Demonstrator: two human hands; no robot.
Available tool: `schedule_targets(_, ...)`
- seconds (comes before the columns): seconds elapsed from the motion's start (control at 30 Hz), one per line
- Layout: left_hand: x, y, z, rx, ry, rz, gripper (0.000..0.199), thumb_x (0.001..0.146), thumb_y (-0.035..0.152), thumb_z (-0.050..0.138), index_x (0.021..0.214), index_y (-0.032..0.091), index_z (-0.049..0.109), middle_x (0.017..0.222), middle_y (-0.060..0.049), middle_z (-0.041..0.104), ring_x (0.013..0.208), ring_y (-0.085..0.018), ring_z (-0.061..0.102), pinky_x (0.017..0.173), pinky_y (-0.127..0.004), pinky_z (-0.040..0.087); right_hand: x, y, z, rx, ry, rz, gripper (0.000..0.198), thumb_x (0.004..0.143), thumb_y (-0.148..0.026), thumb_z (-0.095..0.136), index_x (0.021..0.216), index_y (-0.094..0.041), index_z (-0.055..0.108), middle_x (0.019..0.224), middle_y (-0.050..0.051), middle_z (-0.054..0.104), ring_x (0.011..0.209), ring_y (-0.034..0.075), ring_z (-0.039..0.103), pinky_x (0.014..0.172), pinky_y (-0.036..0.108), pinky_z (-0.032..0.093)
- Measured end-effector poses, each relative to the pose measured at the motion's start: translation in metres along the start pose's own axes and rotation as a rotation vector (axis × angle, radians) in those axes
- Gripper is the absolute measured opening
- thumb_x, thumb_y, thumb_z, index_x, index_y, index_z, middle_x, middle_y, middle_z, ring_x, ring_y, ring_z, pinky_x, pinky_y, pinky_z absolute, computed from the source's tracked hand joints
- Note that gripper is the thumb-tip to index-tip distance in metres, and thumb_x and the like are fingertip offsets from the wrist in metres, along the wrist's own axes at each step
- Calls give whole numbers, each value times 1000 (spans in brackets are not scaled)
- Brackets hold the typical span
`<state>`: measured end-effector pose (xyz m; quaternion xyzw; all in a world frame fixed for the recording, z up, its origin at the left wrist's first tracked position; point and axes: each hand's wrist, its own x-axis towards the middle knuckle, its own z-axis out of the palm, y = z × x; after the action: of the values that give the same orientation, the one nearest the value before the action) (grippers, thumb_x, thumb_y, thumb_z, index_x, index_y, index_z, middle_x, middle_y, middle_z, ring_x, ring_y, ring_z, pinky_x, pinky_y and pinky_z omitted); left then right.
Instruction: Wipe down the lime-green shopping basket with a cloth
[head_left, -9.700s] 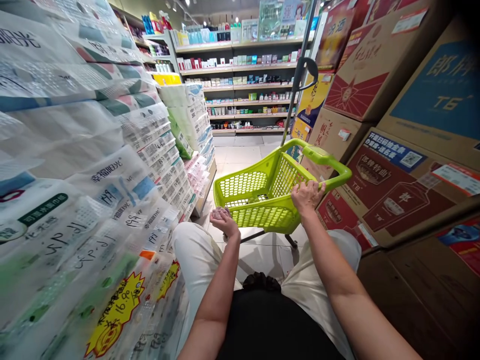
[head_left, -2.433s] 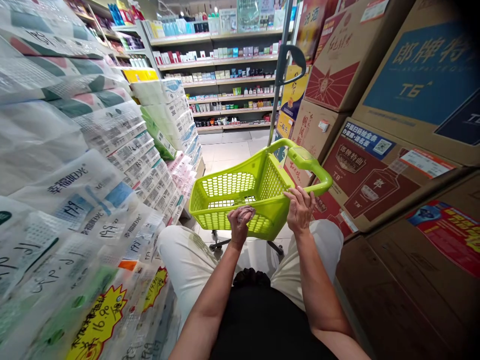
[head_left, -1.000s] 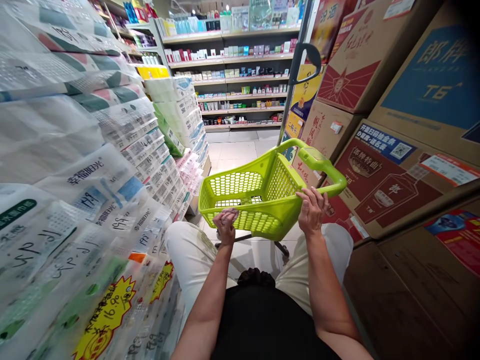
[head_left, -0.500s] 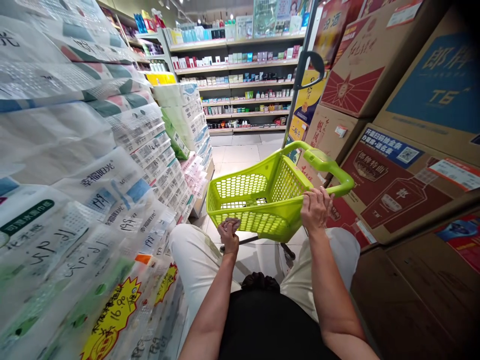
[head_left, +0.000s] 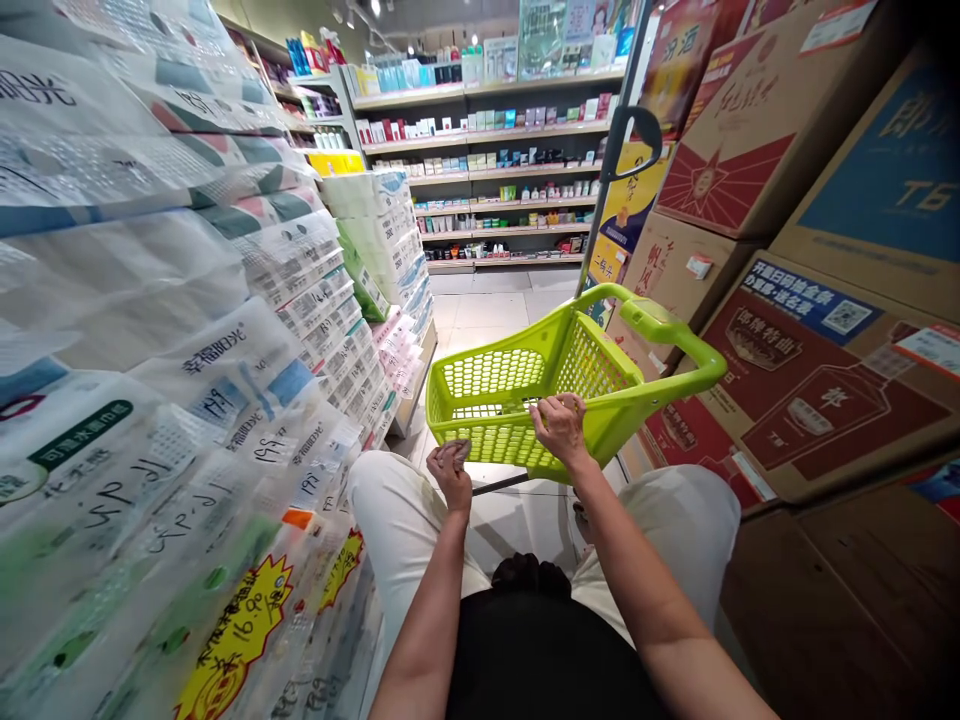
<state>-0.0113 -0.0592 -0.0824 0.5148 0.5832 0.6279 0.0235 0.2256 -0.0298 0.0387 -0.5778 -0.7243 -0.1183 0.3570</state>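
Much of the cloth (head_left: pixel 460 452) is lost in my left hand (head_left: pixel 450 478).
My right hand (head_left: pixel 559 425) covers part of the cart (head_left: pixel 615 430), whose grey bar (head_left: pixel 501 485) slips behind my wrist; packs (head_left: pixel 112 265) run off the left edge, boxes (head_left: pixel 825 370) off the right, and print on the far goods (head_left: pixel 517 119) is too small to read.
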Motion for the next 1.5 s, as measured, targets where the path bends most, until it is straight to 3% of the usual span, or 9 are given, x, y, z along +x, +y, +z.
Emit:
schedule_targets(0.17,7,10,-2,25,102,142,47,71,-1,47,106,22,70,120,-12,52,120,-26,52,109,-46,47,-1,21,-3,5,10,-6,31,101,-36,50,75,-23,62,81,4,69,104,24,53,110,43,19)
schedule_targets(0.4,-27,5,3,48,-21,191,42,71,-2,48,98,21,69,109,-11,56,112,-25,55,100,-43,52,10,51,-3,-21,4,46,30,96,-29,49,69,-23,61,80,4,71,102,24,53,113,44,20)
schedule_targets(0.67,-26,9,3,-2,-116,57,39,73,-1,52,99,22,70,107,-10,59,110,-26,55,99,-43,51,5,12,18,-34,-93,2,28,100,-29,45,80,-23,65,91,7,72,96,24,53,113,41,25)
schedule_targets(0.77,-25,7,2,27,-9,46,39,75,1,52,102,23,69,108,-10,58,110,-25,54,100,-42,50,0,1,25,-8,-59,35,28,101,-29,45,81,-24,64,91,7,71,99,24,53,113,40,24)
schedule_targets(0.9,-13,10,-1,6,29,99,38,76,2,50,103,23,67,115,-10,56,117,-26,51,107,-45,46,-2,4,26,32,-45,28,30,100,-30,46,75,-24,61,86,6,70,100,24,52,110,39,24)
schedule_targets(1.07,-14,12,-6,-5,57,-2,37,74,2,51,102,23,66,112,-10,55,114,-26,52,104,-44,47,-2,6,26,98,-8,32,30,97,-27,48,69,-24,57,80,4,69,100,24,51,108,40,23)
schedule_targets(1.23,-10,15,-4,-51,1,94,37,75,2,49,100,23,67,110,-10,58,117,-26,50,107,-45,45,-3,13,26,99,-10,32,30,97,-26,48,67,-23,55,78,4,68,101,23,51,107,40,23)
schedule_targets(1.43,1,23,1,-75,80,-48,35,70,4,52,97,23,66,112,-8,53,112,-24,53,103,-40,48,-7,27,25,129,59,-4,29,93,-23,51,64,-23,53,72,2,65,100,23,53,105,41,23)
schedule_targets(1.5,0,30,-1,-28,75,-19,35,73,5,52,99,23,67,113,-9,56,118,-25,50,107,-42,46,-8,31,25,131,75,-12,30,93,-22,52,63,-23,52,71,2,64,99,23,53,104,41,24)
